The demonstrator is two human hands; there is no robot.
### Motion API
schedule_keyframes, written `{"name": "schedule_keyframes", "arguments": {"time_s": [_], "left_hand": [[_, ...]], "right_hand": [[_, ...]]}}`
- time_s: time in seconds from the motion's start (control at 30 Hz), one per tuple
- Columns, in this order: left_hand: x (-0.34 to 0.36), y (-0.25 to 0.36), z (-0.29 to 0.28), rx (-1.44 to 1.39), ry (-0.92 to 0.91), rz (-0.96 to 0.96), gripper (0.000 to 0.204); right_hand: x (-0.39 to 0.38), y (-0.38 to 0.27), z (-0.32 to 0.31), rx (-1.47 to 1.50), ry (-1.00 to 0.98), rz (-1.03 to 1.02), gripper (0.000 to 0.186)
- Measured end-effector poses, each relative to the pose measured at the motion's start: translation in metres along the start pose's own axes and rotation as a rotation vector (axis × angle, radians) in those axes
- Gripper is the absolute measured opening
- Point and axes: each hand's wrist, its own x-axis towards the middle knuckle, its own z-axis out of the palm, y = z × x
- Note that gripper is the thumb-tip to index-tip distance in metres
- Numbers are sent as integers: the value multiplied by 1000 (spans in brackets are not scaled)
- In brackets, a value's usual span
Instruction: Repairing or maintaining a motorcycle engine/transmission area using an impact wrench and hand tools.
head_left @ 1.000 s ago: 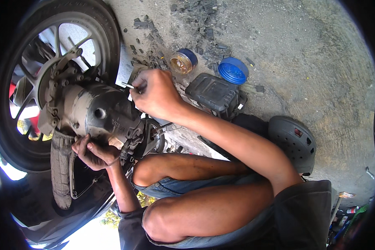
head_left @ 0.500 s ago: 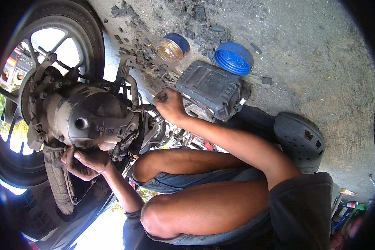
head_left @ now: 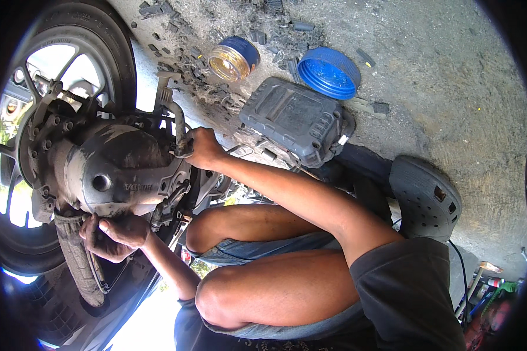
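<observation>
A scooter's dusty dark engine and transmission casing (head_left: 120, 169) sits at left, beside its spoked rear wheel (head_left: 79, 50). My left hand (head_left: 116, 237) is at the casing's lower edge, its fingers curled beside a muddy cylindrical part (head_left: 76, 245). Whatever those fingers pinch is hidden. At the casing's right end, my right hand (head_left: 205, 149) is closed against the lower end of a bent metal lever (head_left: 175, 114). Its fingertips are mostly out of sight, so I cannot make out what they hold.
On the concrete ground lie a black plastic case (head_left: 293, 120), a blue round lid (head_left: 329, 73) and a clear jar with a dark blue band (head_left: 234, 58). Dark debris (head_left: 187, 55) is scattered beyond them. My clog (head_left: 425, 196) rests at right; more tools (head_left: 486, 292) lie lower right.
My right hand has moved left from near the case to the bent lever. My left hand stays at the casing's lower edge. The view has shifted slightly.
</observation>
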Motion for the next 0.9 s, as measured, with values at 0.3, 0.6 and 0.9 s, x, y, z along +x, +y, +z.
{"name": "schedule_keyframes", "arguments": {"time_s": [0.3,0.6,0.9], "left_hand": [[-1,3,3,-34,-36,-43,34],[2,3,0,6,-75,-19,36],[-5,2,-9,-19,-102,-46,44]], "right_hand": [[-3,-12,-11,98,52,-7,37],[3,0,7,291,-11,34,30],[26,38,8,199,4,85,35]]}}
